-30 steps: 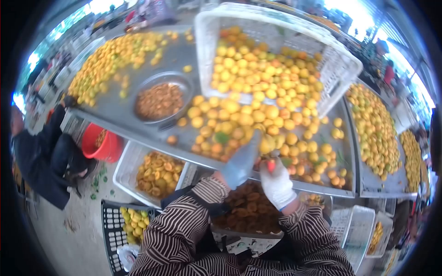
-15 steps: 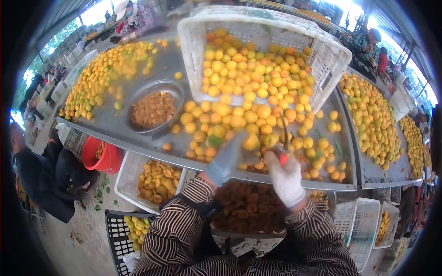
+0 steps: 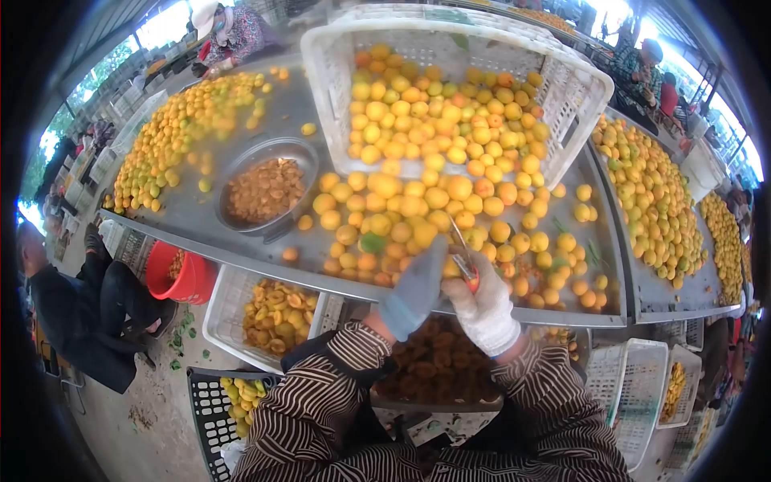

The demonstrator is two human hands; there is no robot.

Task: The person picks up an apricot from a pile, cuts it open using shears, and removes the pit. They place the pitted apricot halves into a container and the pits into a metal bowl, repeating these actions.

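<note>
My left hand (image 3: 411, 293), in a grey-blue glove, is closed with its fingers together beside the right hand. What it holds, if anything, is hidden; a yellow apricot (image 3: 424, 234) shows just beyond its fingertips. My right hand (image 3: 487, 311), in a white glove, grips a red-handled knife (image 3: 459, 239) whose narrow metal blade points up and away over the fruit. Loose apricots (image 3: 385, 186) spread across the metal table (image 3: 265, 88) in front of both hands. They spill from a tipped white plastic crate (image 3: 321, 104).
A metal bowl (image 3: 312, 173) of brownish pieces stands left on the table. Below the edge are a red bucket (image 3: 197, 277), a white crate (image 3: 221, 321) of cut fruit and a container of dark halves (image 3: 434, 369). A person (image 3: 76, 297) sits at left; others work farther back.
My right hand has moved left and slightly down with the knife, toward my left hand. My left hand has shifted slightly right. The two hands are now close together.
</note>
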